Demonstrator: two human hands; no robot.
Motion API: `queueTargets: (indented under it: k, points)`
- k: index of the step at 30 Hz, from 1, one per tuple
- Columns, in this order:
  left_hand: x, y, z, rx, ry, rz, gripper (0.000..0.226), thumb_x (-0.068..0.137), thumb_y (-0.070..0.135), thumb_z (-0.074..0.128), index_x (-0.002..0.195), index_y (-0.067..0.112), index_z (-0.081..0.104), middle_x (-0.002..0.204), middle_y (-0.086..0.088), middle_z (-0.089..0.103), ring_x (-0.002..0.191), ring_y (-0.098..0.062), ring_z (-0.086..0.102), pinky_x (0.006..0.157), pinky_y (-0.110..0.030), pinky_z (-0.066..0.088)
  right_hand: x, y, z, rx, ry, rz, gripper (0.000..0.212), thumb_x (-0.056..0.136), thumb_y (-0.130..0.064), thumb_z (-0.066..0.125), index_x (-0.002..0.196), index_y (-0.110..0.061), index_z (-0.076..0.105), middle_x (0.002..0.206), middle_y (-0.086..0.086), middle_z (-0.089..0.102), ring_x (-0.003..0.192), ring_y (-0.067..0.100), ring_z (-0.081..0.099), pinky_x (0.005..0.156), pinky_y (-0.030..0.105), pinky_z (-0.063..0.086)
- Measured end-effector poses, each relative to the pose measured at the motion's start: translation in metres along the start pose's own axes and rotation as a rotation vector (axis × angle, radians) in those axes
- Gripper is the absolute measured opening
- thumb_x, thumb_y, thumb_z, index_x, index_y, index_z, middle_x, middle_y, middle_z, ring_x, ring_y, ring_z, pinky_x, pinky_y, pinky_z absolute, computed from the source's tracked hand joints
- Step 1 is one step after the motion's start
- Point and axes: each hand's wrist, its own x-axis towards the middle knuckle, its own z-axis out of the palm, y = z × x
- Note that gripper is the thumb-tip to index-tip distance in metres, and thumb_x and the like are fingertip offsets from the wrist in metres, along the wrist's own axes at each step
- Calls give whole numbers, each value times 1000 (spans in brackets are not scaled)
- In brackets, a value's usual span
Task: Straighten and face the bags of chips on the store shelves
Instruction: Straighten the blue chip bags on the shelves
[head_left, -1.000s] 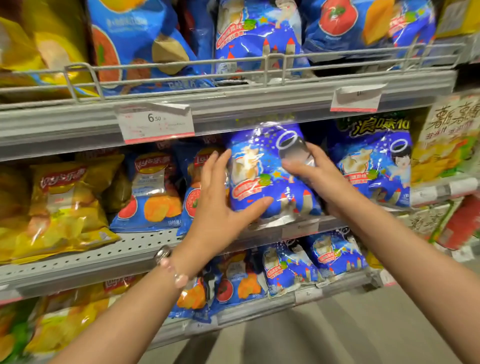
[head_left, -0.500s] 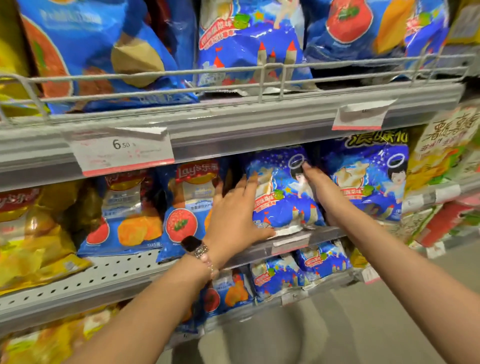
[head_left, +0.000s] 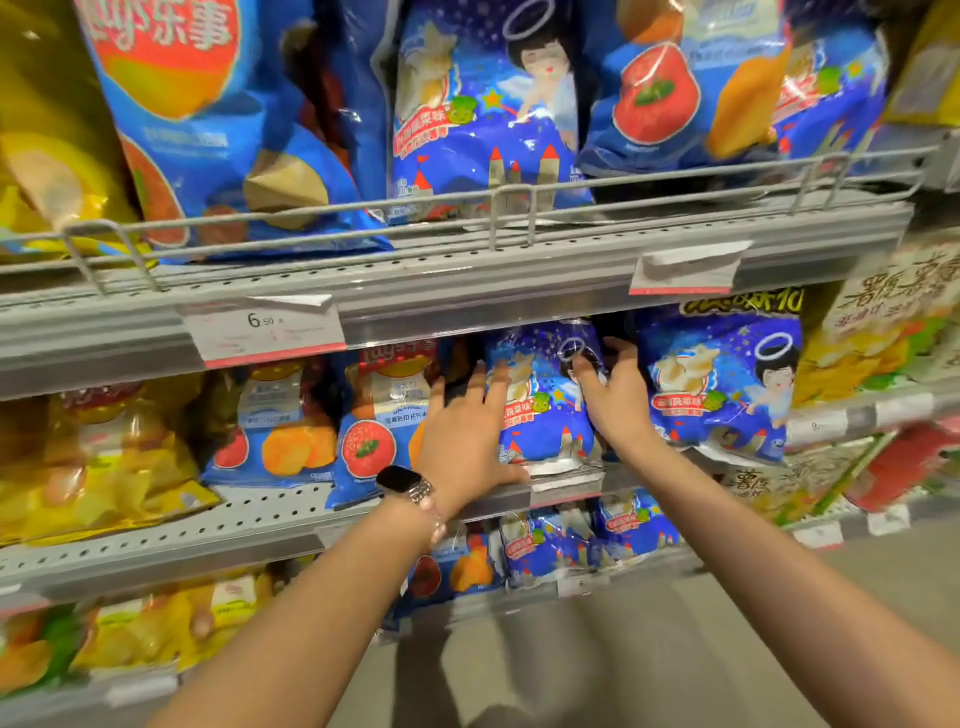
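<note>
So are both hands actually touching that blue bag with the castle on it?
Touching. The head view shows the left hand pressed flat on the blue bag's left side and the right hand on its right, fingers lying on the front with no gap.

At your ten o'clock, the white price tag (head_left: 262, 328) clipped to the upper shelf rail (head_left: 467, 291) reads "6.50". At nine o'clock from your hands, the blue tomato bag (head_left: 382, 415) shows a red "Lay's" logo. Chinese characters mark the other bags; the remaining tags are too blurred for you to read.
</note>
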Motion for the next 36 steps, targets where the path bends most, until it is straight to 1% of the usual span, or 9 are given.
queueTargets:
  k: [4, 7, 9, 16, 21, 25, 28, 31, 36]
  points:
    - [-2, 0, -8, -49, -41, -9, 121, 64, 74, 67, 152, 17, 6, 157, -13, 20, 140, -25, 30, 118, -47, 7, 0, -11, -7, -87, -31, -53, 52, 95, -23, 53, 138, -1, 37, 125, 24, 54, 113, 38, 52, 84, 31, 38]
    - [-10, 4, -18, -118, 13, -11, 113, 65, 70, 68, 150, 19, 15, 157, -10, 19, 141, -25, 27, 117, -43, 12, -11, -21, -19, -126, -52, -148, 64, 89, -41, 48, 139, -3, 38, 129, 22, 49, 117, 37, 49, 95, 38, 40]
    - [-18, 7, -28, -192, 78, 4, 104, 68, 63, 71, 149, 19, 23, 156, -8, 21, 138, -25, 30, 114, -38, 19, -26, -31, -31, -182, -76, -240, 64, 83, -39, 47, 134, 0, 43, 128, 22, 48, 118, 35, 47, 97, 39, 39]
    - [-55, 14, -87, -324, 286, 92, 70, 73, 55, 67, 131, 18, 52, 117, 2, 60, 107, -15, 56, 88, -30, 46, -59, -68, -62, -298, -338, -492, 15, 88, -18, 62, 103, -17, 65, 100, -8, 57, 95, 14, 59, 74, 24, 40]
    - [-57, 14, -134, -317, 552, 174, 49, 76, 49, 57, 108, 13, 64, 92, 0, 68, 83, -16, 63, 73, -29, 50, -62, -122, -87, -138, -359, -614, 15, 80, -26, 56, 93, -32, 60, 85, -18, 63, 78, 7, 61, 73, 24, 50]
    - [-44, 6, -168, -241, 774, 162, 35, 80, 34, 55, 100, 7, 63, 86, -5, 65, 82, -18, 56, 75, -33, 42, -52, -161, -94, -43, -301, -704, 29, 80, -27, 55, 109, -24, 61, 99, -9, 63, 85, 3, 60, 77, 19, 48]
    - [-36, -15, -189, -111, 925, 29, 32, 81, 29, 53, 102, 7, 61, 94, -11, 59, 91, -27, 51, 76, -40, 40, -36, -188, -86, -77, -229, -817, 41, 81, -24, 56, 120, -13, 59, 114, 0, 56, 102, 8, 55, 89, 19, 40]
    - [-31, -40, -199, -10, 1022, -164, 43, 77, 27, 56, 117, 11, 55, 112, -20, 52, 106, -31, 41, 83, -48, 39, -18, -208, -70, -221, -155, -896, 48, 82, -21, 60, 129, -10, 53, 130, 10, 48, 120, 24, 47, 99, 32, 37]
    - [-22, -62, -205, 65, 855, -285, 83, 67, 24, 81, 140, 20, 42, 147, -29, 27, 135, -49, 24, 95, -62, 36, 2, -222, -54, -538, -79, -844, 66, 85, -31, 65, 144, -19, 38, 153, 16, 25, 140, 33, 25, 111, 43, 24]
